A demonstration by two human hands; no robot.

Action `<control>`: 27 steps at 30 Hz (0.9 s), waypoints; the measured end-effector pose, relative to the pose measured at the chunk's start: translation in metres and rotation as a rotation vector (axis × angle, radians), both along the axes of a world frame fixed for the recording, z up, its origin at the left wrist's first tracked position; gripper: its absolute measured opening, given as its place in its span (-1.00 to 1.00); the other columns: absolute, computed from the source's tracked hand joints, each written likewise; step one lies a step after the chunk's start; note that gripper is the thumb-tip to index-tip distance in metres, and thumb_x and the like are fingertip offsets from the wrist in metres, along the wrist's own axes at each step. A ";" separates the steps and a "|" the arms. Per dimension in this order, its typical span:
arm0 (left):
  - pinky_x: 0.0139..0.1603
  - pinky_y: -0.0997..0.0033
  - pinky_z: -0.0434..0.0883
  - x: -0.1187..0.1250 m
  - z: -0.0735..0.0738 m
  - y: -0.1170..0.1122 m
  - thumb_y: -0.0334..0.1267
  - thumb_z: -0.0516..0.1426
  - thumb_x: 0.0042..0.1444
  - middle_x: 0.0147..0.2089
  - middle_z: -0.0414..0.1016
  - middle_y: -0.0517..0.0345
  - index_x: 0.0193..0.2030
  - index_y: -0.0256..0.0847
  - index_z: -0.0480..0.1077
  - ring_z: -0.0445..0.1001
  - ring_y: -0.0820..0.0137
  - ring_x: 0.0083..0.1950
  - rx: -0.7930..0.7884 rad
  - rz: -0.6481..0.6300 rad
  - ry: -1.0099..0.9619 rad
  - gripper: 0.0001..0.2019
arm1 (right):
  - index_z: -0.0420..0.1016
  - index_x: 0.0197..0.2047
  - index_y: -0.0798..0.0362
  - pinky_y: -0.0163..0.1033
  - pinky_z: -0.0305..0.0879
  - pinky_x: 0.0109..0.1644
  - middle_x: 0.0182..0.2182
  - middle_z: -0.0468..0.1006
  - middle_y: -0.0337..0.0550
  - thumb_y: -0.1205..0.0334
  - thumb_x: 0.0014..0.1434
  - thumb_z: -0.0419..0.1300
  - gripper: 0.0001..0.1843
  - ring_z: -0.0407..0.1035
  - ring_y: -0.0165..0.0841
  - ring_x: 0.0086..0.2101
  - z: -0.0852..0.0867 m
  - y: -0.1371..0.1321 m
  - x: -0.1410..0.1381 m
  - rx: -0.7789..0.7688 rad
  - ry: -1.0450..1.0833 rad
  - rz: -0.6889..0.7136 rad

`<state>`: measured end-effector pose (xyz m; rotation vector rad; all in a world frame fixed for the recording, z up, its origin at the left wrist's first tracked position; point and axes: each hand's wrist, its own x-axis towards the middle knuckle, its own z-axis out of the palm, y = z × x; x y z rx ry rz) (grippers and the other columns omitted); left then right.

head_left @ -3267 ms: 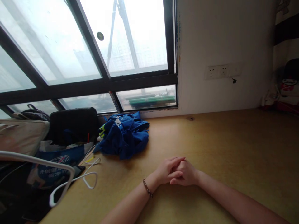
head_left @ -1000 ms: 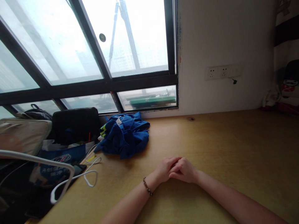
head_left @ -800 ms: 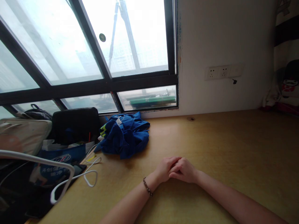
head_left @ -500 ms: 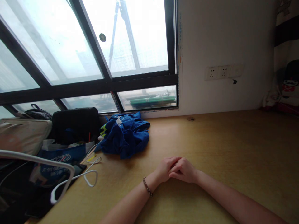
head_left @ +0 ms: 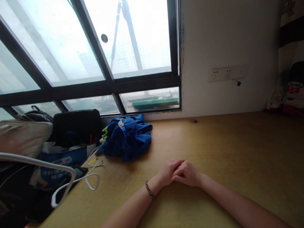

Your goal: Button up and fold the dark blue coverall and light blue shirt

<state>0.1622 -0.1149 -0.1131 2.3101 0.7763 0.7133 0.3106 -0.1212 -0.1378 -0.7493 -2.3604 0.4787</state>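
Observation:
My left hand [head_left: 168, 172] and my right hand [head_left: 187, 174] rest together on the yellow wooden table [head_left: 225, 148], fingers interlaced and clasped, holding no object. A beaded bracelet [head_left: 150, 191] circles my left wrist. A crumpled blue garment [head_left: 127, 137] lies on the table to the upper left of my hands, apart from them.
At the left stand a black bag [head_left: 76, 126], a beige bag [head_left: 21, 137], a blue printed bag [head_left: 59, 167] and a white hanger [head_left: 64, 185] with white cables. A window [head_left: 95, 63] and a wall with sockets [head_left: 226, 73] lie behind. A plush toy [head_left: 291, 88] sits far right.
Over the last second nothing has visibly moved. Compared with 3.3 s ago, the view has shifted slightly and my clasped hands sit a little closer together.

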 end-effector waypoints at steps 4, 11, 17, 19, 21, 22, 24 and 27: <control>-0.20 0.38 0.33 0.000 0.002 0.000 0.02 -0.10 0.11 -0.15 0.43 -0.02 -0.01 -0.27 0.29 0.40 0.30 -0.19 -0.006 0.005 0.007 -0.54 | 0.55 -0.38 -0.02 -0.37 0.16 -0.42 -0.55 0.52 -0.21 0.00 0.12 0.00 -0.65 0.34 -0.44 -0.52 0.000 0.000 0.000 0.004 0.006 0.005; -0.20 0.40 0.34 0.000 -0.005 0.000 -0.03 -0.09 0.12 -0.16 0.44 0.00 0.00 -0.26 0.27 0.41 0.33 -0.20 0.034 -0.023 0.023 -0.57 | 0.53 -0.40 -0.02 -0.36 0.15 -0.39 -0.54 0.52 -0.22 -0.01 0.13 -0.02 -0.63 0.34 -0.43 -0.49 -0.003 0.001 0.000 0.032 -0.037 0.002; 0.12 0.12 0.12 -0.015 0.014 0.016 -0.20 -0.09 0.14 0.06 0.29 -0.06 0.04 -0.21 0.25 0.18 0.23 0.13 0.455 0.411 0.027 -0.65 | 0.43 -0.47 0.09 -0.36 0.06 -0.44 -0.55 0.48 -0.15 -0.01 0.19 -0.12 -0.54 0.32 -0.44 -0.52 0.000 0.001 0.001 0.065 -0.144 -0.133; 0.17 -0.07 -0.10 -0.033 0.034 0.027 -0.18 -0.02 0.10 0.18 0.11 -0.07 0.07 -0.18 0.21 -0.07 0.12 0.25 0.612 0.802 0.041 -0.61 | 0.38 -0.54 0.09 -0.35 0.01 -0.47 -0.60 0.44 -0.17 -0.02 0.20 -0.14 -0.51 0.29 -0.45 -0.55 0.000 0.002 0.001 0.093 -0.194 -0.156; 0.12 -0.21 -0.16 -0.059 0.052 0.039 -0.10 0.04 0.03 0.26 -0.13 -0.13 0.15 -0.19 0.10 -0.25 -0.02 0.27 0.652 1.194 0.097 -0.47 | 0.35 -0.56 0.09 -0.35 -0.03 -0.48 -0.61 0.42 -0.18 -0.02 0.20 -0.16 -0.51 0.28 -0.46 -0.56 -0.001 0.002 0.001 0.111 -0.220 -0.160; 0.08 -0.27 -0.14 -0.074 0.059 0.045 -0.04 0.07 -0.02 0.29 -0.26 -0.17 0.19 -0.19 0.01 -0.30 -0.10 0.26 0.640 1.348 0.133 -0.36 | 0.34 -0.56 0.08 -0.35 -0.04 -0.48 -0.60 0.42 -0.18 -0.01 0.21 -0.16 -0.51 0.27 -0.47 -0.56 -0.001 0.001 0.000 0.116 -0.225 -0.165; -0.01 -0.30 -0.02 -0.104 0.064 0.056 0.06 0.11 -0.11 0.29 -0.42 -0.23 0.24 -0.16 -0.12 -0.27 -0.22 0.23 0.567 1.517 0.228 -0.20 | 0.33 -0.55 0.08 -0.35 -0.05 -0.48 -0.60 0.41 -0.19 0.00 0.22 -0.17 -0.52 0.26 -0.47 -0.56 -0.002 0.001 0.000 0.119 -0.230 -0.174; -0.16 -0.08 0.23 -0.136 0.053 0.067 0.04 0.14 -0.16 0.26 -0.30 -0.19 0.22 -0.04 -0.09 0.08 -0.13 0.08 0.387 1.512 0.421 -0.21 | 0.31 -0.56 0.08 -0.35 -0.06 -0.48 -0.60 0.41 -0.19 0.01 0.22 -0.17 -0.51 0.25 -0.48 -0.56 -0.002 0.001 -0.001 0.113 -0.231 -0.174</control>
